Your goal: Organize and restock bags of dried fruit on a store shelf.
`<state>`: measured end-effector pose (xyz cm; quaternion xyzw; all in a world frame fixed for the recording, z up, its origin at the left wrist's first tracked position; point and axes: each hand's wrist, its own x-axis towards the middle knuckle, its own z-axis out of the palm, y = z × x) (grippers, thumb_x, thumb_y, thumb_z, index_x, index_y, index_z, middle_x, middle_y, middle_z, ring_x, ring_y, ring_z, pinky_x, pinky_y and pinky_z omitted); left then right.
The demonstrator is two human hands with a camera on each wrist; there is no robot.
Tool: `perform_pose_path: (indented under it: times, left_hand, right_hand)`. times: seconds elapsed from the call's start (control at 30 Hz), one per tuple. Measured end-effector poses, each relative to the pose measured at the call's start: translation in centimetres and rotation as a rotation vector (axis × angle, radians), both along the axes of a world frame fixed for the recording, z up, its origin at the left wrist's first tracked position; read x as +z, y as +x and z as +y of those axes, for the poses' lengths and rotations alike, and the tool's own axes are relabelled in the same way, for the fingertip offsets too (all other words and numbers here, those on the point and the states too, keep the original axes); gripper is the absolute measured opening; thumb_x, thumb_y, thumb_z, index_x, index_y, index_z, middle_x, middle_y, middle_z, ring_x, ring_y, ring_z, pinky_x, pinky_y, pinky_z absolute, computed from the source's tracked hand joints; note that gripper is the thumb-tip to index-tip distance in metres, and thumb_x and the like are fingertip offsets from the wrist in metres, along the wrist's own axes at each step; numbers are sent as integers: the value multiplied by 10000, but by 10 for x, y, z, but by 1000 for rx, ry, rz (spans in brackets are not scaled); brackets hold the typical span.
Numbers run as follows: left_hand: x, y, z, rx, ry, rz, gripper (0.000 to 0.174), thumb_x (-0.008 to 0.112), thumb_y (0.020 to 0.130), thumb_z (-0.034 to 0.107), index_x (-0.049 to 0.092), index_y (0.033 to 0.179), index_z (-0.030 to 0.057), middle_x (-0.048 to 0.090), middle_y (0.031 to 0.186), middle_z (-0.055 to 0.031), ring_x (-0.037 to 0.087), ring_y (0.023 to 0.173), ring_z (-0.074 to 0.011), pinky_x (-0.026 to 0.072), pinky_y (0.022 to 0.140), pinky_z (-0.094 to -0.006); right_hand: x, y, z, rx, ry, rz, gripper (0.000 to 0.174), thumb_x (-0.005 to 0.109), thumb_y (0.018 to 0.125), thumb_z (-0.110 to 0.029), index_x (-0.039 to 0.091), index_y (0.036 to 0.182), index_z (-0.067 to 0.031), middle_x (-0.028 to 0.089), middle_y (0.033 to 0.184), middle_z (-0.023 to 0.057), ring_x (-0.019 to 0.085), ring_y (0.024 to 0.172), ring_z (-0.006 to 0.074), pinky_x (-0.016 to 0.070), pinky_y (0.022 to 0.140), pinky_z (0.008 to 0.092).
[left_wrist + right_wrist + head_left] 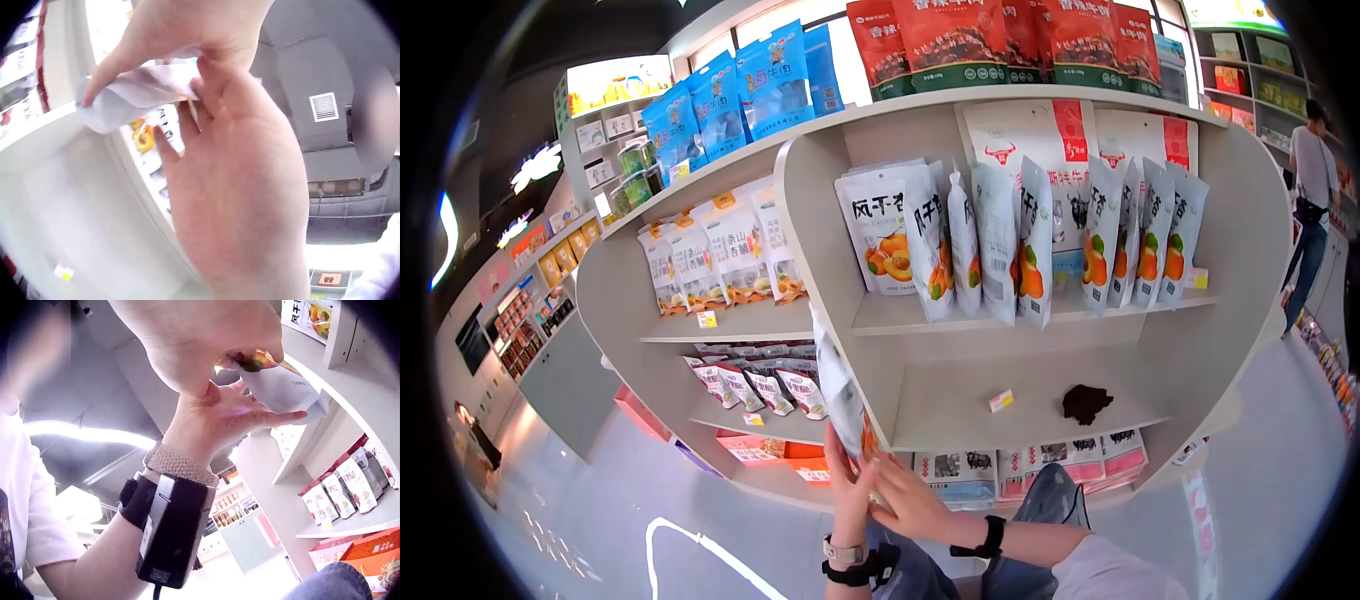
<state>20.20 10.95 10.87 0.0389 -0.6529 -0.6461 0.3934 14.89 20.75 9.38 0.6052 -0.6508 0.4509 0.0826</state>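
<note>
A white pouch with orange fruit on it (838, 385) stands nearly upright and edge-on beside the shelf divider. My left hand (848, 485) grips its lower part, and my right hand (915, 500) holds the bottom end. In the left wrist view, one extended left-hand digit lies along the pouch (106, 112), while the right hand (237, 181) has its fingers at the other end. The right wrist view has the right hand (212, 347) pinching the pouch (281, 390), with the left hand (228, 422) under it. Some fingertips are hidden behind the pouch.
Similar apricot pouches (1030, 245) stand on the shelf above right. A dark brown object (1086, 403) and a price tag (1001, 401) lie on the lower shelf (950, 390). Small pouches (770, 390) fill the left compartment. A person (1311, 190) stands at far right.
</note>
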Motion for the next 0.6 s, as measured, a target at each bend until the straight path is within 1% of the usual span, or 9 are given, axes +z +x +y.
perform_pose_path:
  times: [0.07, 0.1, 0.13, 0.23, 0.27, 0.37, 0.47, 0.57, 0.6]
  left_hand:
    - [-27, 14, 1, -65, 202, -214, 590, 515, 807, 170, 202, 1287, 27, 362, 1244, -120, 423, 1093, -234, 353, 918, -322]
    - [-39, 21, 7, -95, 325, -191, 557, 503, 811, 177, 232, 1274, 26, 382, 1228, -122, 430, 1082, -237, 359, 911, -327]
    - [-48, 25, 15, -123, 450, -164, 527, 491, 814, 185, 262, 1261, 25, 401, 1213, -123, 437, 1070, -240, 365, 905, -332]
    - [-64, 30, 21, -188, 728, -120, 459, 443, 832, 224, 327, 1231, 29, 443, 1176, -114, 453, 1048, -239, 374, 892, -340]
    - [-68, 31, 22, -206, 805, -110, 443, 425, 840, 240, 344, 1223, 31, 454, 1165, -108, 458, 1043, -237, 376, 888, -341]
    - [-73, 31, 27, -198, 811, -93, 429, 375, 856, 293, 381, 1208, 48, 471, 1146, -101, 476, 1017, -224, 377, 881, -345]
    - [-119, 29, 9, -324, 988, -16, 429, 359, 860, 289, 369, 1227, 67, 471, 1147, -104, 483, 1003, -228, 379, 877, -371]
    - [-121, 29, 10, -343, 1076, 44, 460, 396, 855, 312, 358, 1233, 52, 451, 1184, -95, 477, 1024, -227, 371, 891, -348]
    - [-118, 32, 12, -347, 1106, 62, 472, 409, 854, 320, 354, 1235, 47, 444, 1197, -92, 475, 1031, -226, 369, 896, -340]
  right_hand:
    - [-15, 11, 7, -3, 69, 67, 468, 513, 763, -196, 404, 1176, -4, 343, 1278, 179, 272, 1228, 311, 215, 1003, 423]
    - [-20, 15, 10, -3, 103, 103, 426, 504, 771, -211, 449, 1134, 5, 367, 1264, 164, 272, 1230, 306, 211, 1002, 435]
    - [-23, 16, 13, 22, 96, 101, 429, 522, 757, -225, 460, 1134, -31, 367, 1268, 147, 266, 1232, 306, 169, 1018, 450]
    - [-34, 13, 18, 54, 125, 151, 372, 531, 756, -234, 505, 1075, -45, 385, 1249, 146, 256, 1238, 312, 172, 1010, 464]
    - [-33, 14, 22, 61, 140, 152, 339, 531, 761, -240, 524, 1050, -63, 397, 1233, 151, 246, 1236, 344, 173, 1002, 479]
    - [-23, 16, 27, 66, 156, 174, 355, 540, 752, -246, 520, 1036, -35, 415, 1198, 159, 253, 1220, 378, 169, 995, 495]
    - [-24, 18, 25, 67, 214, 254, 374, 543, 744, -245, 510, 1024, 1, 439, 1153, 167, 287, 1194, 389, 176, 998, 474]
    - [-31, 30, 25, -25, 292, 449, 391, 546, 735, -238, 499, 1021, 25, 458, 1126, 164, 326, 1173, 371, 185, 1003, 444]
    - [-30, 32, 29, -33, 270, 462, 360, 532, 758, -229, 504, 1040, -6, 472, 1134, 141, 370, 1156, 319, 218, 995, 425]
